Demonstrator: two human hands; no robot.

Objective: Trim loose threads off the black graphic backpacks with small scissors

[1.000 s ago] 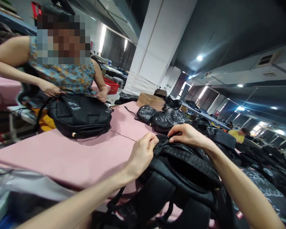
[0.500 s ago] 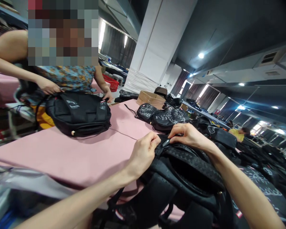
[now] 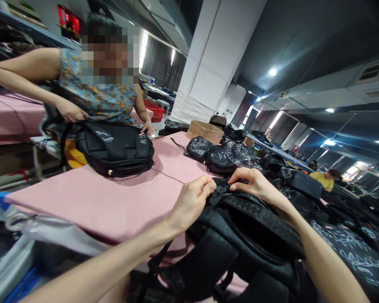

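A black backpack (image 3: 208, 252) with wide shoulder straps lies in front of me at the pink table's edge, its top compartment gaping and a woven-pattern lining showing. My left hand (image 3: 192, 200) is closed, pinching the black fabric at the backpack's far end. Close beside it, my right hand (image 3: 248, 181) pinches the same end between thumb and fingers. Small dark parts lie between the two hands; what exactly the right fingertips grip is too small to make out.
Across the pink table (image 3: 113, 202) a co-worker (image 3: 97, 92) holds another black backpack (image 3: 116, 147). Black bags with white line drawings (image 3: 229, 158) lie beyond my hands, near a cardboard box (image 3: 205, 131). More black bags (image 3: 344, 248) are piled at the right. A white pillar (image 3: 208, 63) stands behind.
The view has shifted slightly, so the surroundings sit further right. A shiny piece seen by my right fingertips before is now mostly hidden. Both hands stay at the backpack's far end.
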